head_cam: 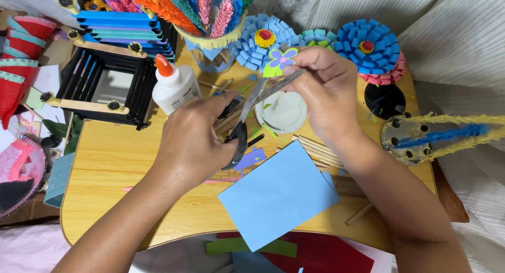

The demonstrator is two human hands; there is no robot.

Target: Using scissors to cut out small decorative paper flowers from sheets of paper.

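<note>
Over the middle of the tabletop [105, 162], the left hand [192, 141] has its fingers closed through the black handles of one pair of scissors [247, 120], blades parted and aimed at a small paper flower [280, 61] pinched tight by the right hand [326, 91]. Three big blue paper flowers [260, 41] line the far edge. One glue bottle [173, 86] stands beside a cup [213, 52] stuffed with coloured paper stems. One blue sheet [276, 196] overhangs the near edge; bare wood shows at the near left corner.
</note>
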